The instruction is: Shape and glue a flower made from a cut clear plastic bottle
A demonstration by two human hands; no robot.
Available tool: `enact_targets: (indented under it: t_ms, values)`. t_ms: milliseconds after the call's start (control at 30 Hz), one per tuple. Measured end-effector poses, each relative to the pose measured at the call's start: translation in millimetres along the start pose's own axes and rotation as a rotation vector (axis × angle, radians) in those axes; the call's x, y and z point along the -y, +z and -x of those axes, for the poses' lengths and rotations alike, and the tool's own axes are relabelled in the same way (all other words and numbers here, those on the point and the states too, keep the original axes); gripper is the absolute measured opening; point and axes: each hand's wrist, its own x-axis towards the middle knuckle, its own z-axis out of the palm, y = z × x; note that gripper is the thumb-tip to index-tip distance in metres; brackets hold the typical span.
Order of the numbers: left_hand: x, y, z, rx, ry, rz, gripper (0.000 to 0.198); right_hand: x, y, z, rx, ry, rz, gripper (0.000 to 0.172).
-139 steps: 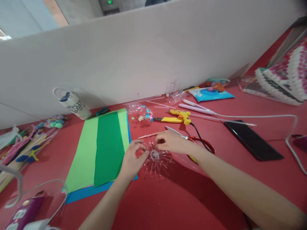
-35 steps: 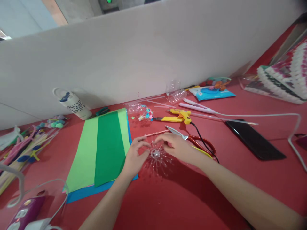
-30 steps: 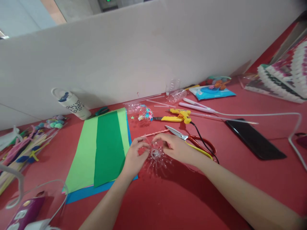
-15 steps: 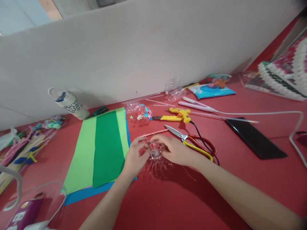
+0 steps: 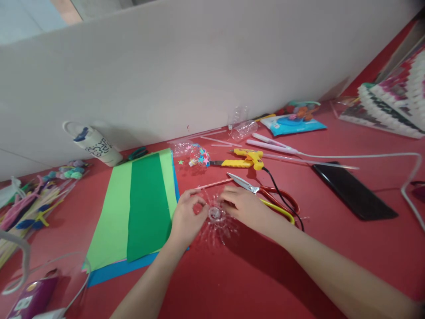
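Note:
Between my hands is a clear plastic bottle top [image 5: 215,215], its wall cut into thin strips that fan outward over the red table. My left hand [image 5: 188,216] pinches at its left side, thumb and fingers curled around the strips. On the opposite side my right hand [image 5: 244,207] has its fingers bent down onto the upper-right strips. Exactly which strips lie between the fingers is hard to see. Scissors [image 5: 244,182] with red and yellow handles lie partly behind my right wrist. A pink striped stick [image 5: 215,183] rests just beyond my fingers.
Green and blue sheets [image 5: 146,208] lie at left, near a white bottle [image 5: 99,148]. Beyond my hands are a yellow glue gun [image 5: 250,157], a yellow cutter [image 5: 236,164] and a star-filled clear bottle piece [image 5: 199,155]. A flat iron [image 5: 274,145] and black phone [image 5: 353,190] lie right.
My right hand has shifted slightly right, away from the bottle neck, and the strips spread wider at the top. The left hand stays at the left side.

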Motion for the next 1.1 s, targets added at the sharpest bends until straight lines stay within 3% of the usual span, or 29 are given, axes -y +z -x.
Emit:
enact_targets:
  t_ms: [467, 733, 867, 1033, 1100]
  values:
    - [1.5, 0.6, 1.3, 0.005, 0.009, 0.012, 0.012, -4.8, 4.7, 2.2, -0.033, 0.084, 0.082, 0.014]
    - [5.8, -3.3, 9.6, 0.058, 0.011, 0.021, 0.012, -2.7, -1.7, 0.3, -0.043, -0.034, 0.151, 0.016]
    - [-1.7, -17.9, 11.7, 0.131, 0.015, 0.050, 0.002, 1.2, -5.7, 0.8, -0.002, -0.125, 0.201, 0.016]
    - [-19.2, -40.5, -5.9, 0.019, 0.034, 0.147, 0.007, -1.4, -3.5, -0.9, -0.008, -0.178, 0.187, 0.014]
    - [-21.7, -37.6, -17.1, 0.104, 0.107, 0.151, 0.009, -2.8, -0.4, -2.2, -0.026, -0.207, 0.182, 0.015]
